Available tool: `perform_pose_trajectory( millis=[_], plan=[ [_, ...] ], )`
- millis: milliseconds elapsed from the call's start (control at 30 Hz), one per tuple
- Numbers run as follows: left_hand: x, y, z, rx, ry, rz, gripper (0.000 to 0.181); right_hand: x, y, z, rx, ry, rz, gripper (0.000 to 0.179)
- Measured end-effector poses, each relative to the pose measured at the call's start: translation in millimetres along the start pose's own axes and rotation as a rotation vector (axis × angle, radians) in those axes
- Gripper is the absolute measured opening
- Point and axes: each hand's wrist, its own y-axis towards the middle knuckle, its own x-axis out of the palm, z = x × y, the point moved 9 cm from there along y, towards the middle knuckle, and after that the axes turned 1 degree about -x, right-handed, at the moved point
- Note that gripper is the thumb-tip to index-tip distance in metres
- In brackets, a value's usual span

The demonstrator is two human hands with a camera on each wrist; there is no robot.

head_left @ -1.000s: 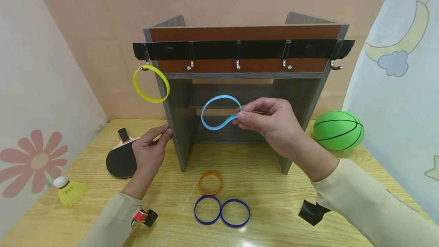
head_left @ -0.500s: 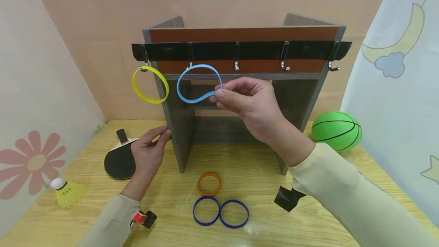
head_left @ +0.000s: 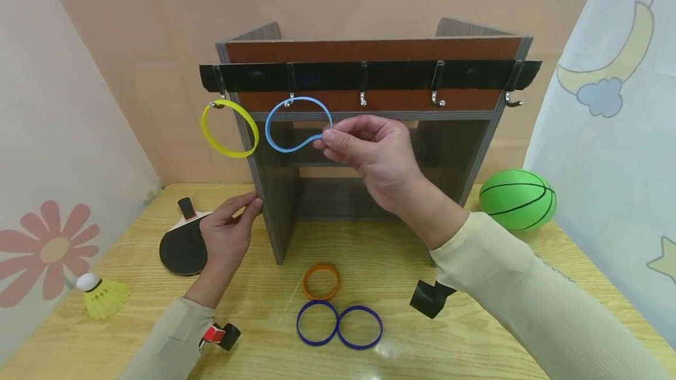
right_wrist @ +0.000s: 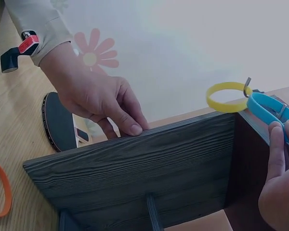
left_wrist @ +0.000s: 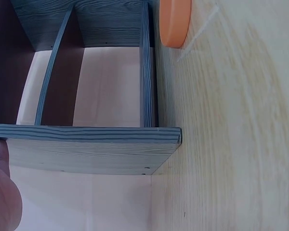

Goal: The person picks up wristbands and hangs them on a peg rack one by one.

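My right hand pinches a light blue silicone wristband between thumb and fingers, its near side bent inward. The band's upper edge overlaps the second hook from the left; in the right wrist view the blue band is level with the hook row. A yellow wristband hangs from the leftmost hook. My left hand holds the front edge of the grey wooden shelf's left side panel, the thumb lying on that edge.
On the table lie an orange wristband and two dark blue wristbands. A table tennis bat and a yellow shuttlecock lie left. A green ball sits right of the shelf. Three hooks rightward hold nothing.
My right hand has moved left and up with the light blue wristband, from in front of the shelf opening to the second hook. My left hand keeps its place on the panel.
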Motion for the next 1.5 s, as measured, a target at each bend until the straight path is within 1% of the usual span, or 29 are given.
perform_pose_trajectory(
  millis=[100,233,367,467,600,800,900,1133,1300,1500],
  plan=[
    [2.8,1.4,8.0,0.005,-0.009,-0.002,0.016,0,-0.1,3,0.005,-0.009,0.000,0.014],
    [4.0,1.9,11.2,0.006,-0.010,-0.004,0.017,0,-0.1,6,0.020,-0.036,0.005,0.015],
    [2.7,1.3,8.3,-0.003,-0.001,-0.004,0.017,-3,-0.9,11,0.051,-0.058,0.020,0.013],
    [-0.5,0.0,1.0,-0.004,0.007,-0.001,0.018,-7,-2.8,15,0.071,-0.081,0.035,0.010],
    [-3.7,-1.5,-7.9,-0.009,0.020,0.001,0.019,-18,-8.4,17,0.092,-0.124,0.056,0.006],
    [-4.7,-2.2,-9.6,-0.019,0.071,0.004,0.013,-37,-18.9,23,0.125,-0.173,0.063,0.006],
    [-5.3,-2.4,-10.0,-0.025,0.080,0.005,0.013,-44,-25.5,30,0.144,-0.209,0.047,0.007],
    [-5.8,-3.2,-10.9,-0.034,0.090,0.007,0.013,-59,-48.4,46,0.207,-0.351,0.003,0.003],
    [-6.8,-2.9,-10.6,-0.030,0.096,0.011,0.016,-67,-65.8,59,0.248,-0.461,-0.038,0.014],
    [-6.2,-2.9,-10.4,-0.033,0.086,0.006,0.016,-80,-87.9,75,0.312,-0.532,-0.075,0.015]
  ],
)
